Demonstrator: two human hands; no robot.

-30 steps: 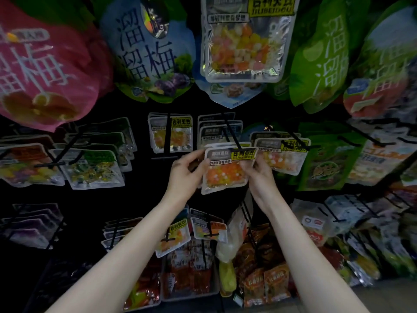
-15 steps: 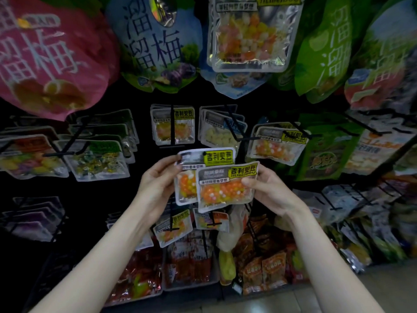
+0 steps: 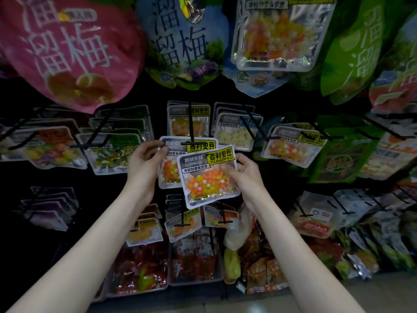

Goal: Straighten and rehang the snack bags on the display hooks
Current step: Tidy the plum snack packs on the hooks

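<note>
Right hand (image 3: 244, 175): I gripped the front snack bag (image 3: 208, 177), off the hooks, tilted.
Left hand (image 3: 144, 163): I pinched the rear bag (image 3: 169, 159), its top at a hook (image 3: 190, 123).

Black hook (image 3: 190, 123) juts above hands; packed bags (image 3: 234, 134) flank it, dark gap left

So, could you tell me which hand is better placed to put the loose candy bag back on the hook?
The right hand, probably: it already grips the loose candy bag by its right edge. The left hand pinches the bag behind, just below the hook, steadying it.
</note>
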